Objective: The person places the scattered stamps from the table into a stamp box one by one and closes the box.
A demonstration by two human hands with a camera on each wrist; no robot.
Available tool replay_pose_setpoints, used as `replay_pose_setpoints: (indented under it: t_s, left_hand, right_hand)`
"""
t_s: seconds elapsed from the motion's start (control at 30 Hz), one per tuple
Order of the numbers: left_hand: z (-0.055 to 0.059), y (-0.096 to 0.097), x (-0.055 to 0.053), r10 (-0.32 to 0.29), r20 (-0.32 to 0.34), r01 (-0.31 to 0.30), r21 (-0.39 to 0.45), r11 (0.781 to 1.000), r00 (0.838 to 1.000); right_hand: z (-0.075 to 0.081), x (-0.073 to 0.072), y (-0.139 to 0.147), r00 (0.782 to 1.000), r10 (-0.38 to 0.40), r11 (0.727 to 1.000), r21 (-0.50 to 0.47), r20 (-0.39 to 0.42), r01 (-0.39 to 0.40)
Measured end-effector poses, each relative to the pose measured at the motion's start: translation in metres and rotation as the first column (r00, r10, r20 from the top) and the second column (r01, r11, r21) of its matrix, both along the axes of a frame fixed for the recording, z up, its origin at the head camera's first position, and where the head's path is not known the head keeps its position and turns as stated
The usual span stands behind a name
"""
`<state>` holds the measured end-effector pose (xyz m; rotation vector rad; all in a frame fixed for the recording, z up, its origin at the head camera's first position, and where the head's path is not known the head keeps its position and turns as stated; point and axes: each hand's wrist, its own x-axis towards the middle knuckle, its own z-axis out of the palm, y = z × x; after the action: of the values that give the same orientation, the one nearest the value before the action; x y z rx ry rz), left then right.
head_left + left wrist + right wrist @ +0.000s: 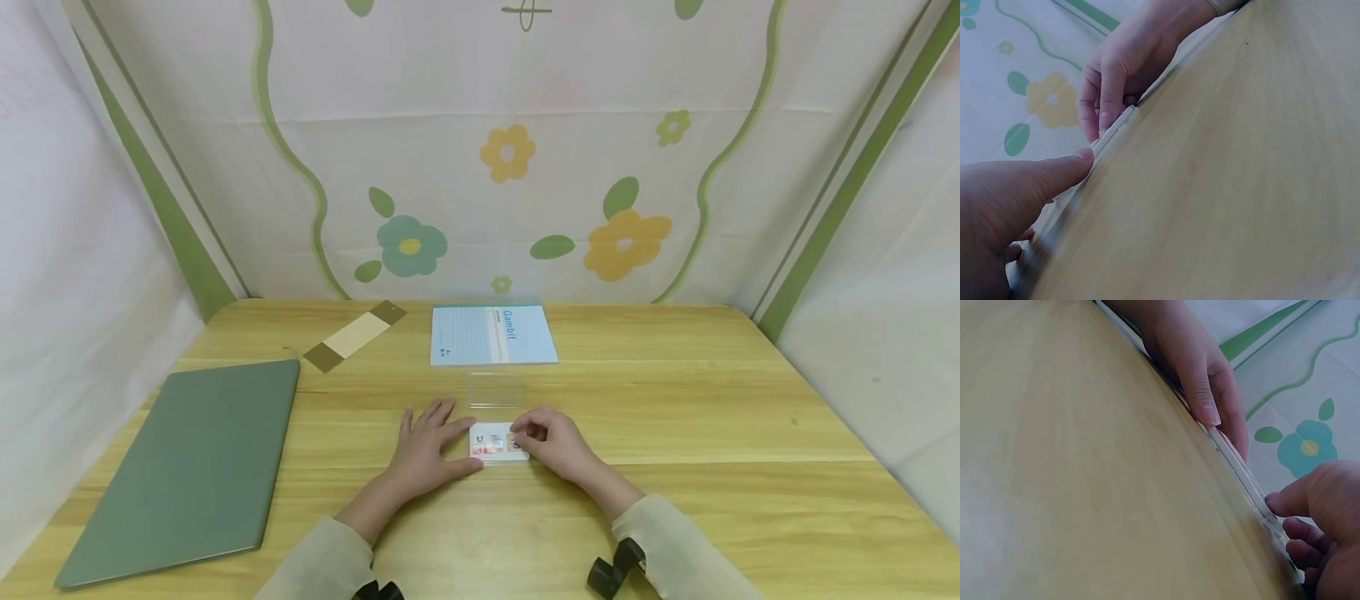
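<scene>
A small white card [489, 454] with a barcode, red print and a gold-coloured square lies flat near the table's front middle. It appears to sit in a clear tray. My left hand [422, 460] holds its left end, thumb on the near corner and forefinger at the far corner. At the right end, my right hand [561, 447] pinches the card's edge beside the gold square with bent fingers. Both wrist views show the card [1236, 461] edge-on between the hands. Just behind it rests a clear plastic cover [493, 390].
A blue-and-white notepad [491, 335] lies behind the clear cover at the back. To the left are a green folder [191, 471] and a brown-and-cream strip [356, 335]. The wooden table [712, 433] runs back to a flowered cloth [450, 167].
</scene>
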<state>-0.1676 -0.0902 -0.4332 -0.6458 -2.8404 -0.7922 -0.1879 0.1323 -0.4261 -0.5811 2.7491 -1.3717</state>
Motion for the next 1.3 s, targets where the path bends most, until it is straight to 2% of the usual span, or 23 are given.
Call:
replay_pose_setpoints:
  t_s: [0.2,0.33,0.43,0.63,0.8,1.07,1.13,1.3]
  left_hand:
    - [0.002,-0.001,0.0,-0.009,0.015,0.009,0.006,1.0,1.0]
    - [0.002,-0.006,-0.004,-0.029,0.045,0.027,0.03,0.999,0.999]
    - [0.005,-0.011,-0.009,-0.028,0.059,0.024,0.066,0.998,0.998]
    - [0.014,-0.016,-0.022,0.088,0.073,-0.096,0.117,0.988,0.993]
    - [0.013,-0.013,-0.034,0.155,0.083,-0.167,0.162,0.973,0.984]
    - [0.01,-0.004,-0.043,0.194,0.068,-0.204,0.191,0.96,0.979]
    - [0.009,-0.002,-0.043,0.199,0.061,-0.207,0.178,0.962,0.978]
    - [0.006,0.005,-0.044,0.198,0.029,-0.2,0.132,0.971,0.98]
  right_hand:
    - [0.002,0.0,0.001,1.0,-0.009,0.999,-0.034,0.021,0.01]
    - [0.011,-0.003,0.007,0.998,0.01,0.994,-0.106,0.068,-0.003]
    - [0.019,-0.007,0.013,0.996,0.013,0.993,-0.117,0.09,-0.002]
    - [0.028,-0.019,0.019,0.994,-0.028,0.998,-0.055,0.108,0.034]
    - [0.025,-0.033,0.018,0.994,-0.052,0.999,-0.01,0.093,0.054]
    - [0.016,-0.046,0.014,0.991,-0.08,0.997,-0.002,0.106,0.08]
    - [0.013,-0.047,0.013,0.992,-0.094,0.995,0.019,0.087,0.093]
    - [0.005,-0.048,0.009,0.991,-0.129,0.982,0.134,-0.042,0.133]
